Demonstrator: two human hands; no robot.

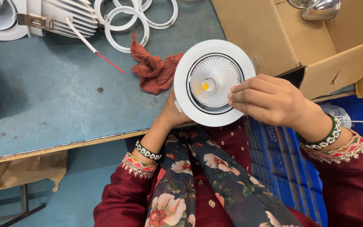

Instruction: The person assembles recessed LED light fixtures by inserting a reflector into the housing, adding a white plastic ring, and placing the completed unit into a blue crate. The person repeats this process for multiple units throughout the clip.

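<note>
I hold a round white downlight [190, 67] face up over the table's front edge. Its ribbed silver reflector [216, 80] has a small yellow emitter at the centre. My left hand [171, 112] grips it from underneath and is mostly hidden behind the rim. My right hand [269, 101] grasps the right side, with fingertips pressing on the inner ring of the reflector. A crumpled rust-red rag [154, 69] lies on the blue table [55, 101] just left of the lamp.
Several white trim rings [127, 23] lie at the table's back. A white finned lamp housing [59, 17] with a red-tipped wire sits at the back left. An open cardboard box [316, 46] holding a shiny metal part stands right. Blue crate [278, 159] below.
</note>
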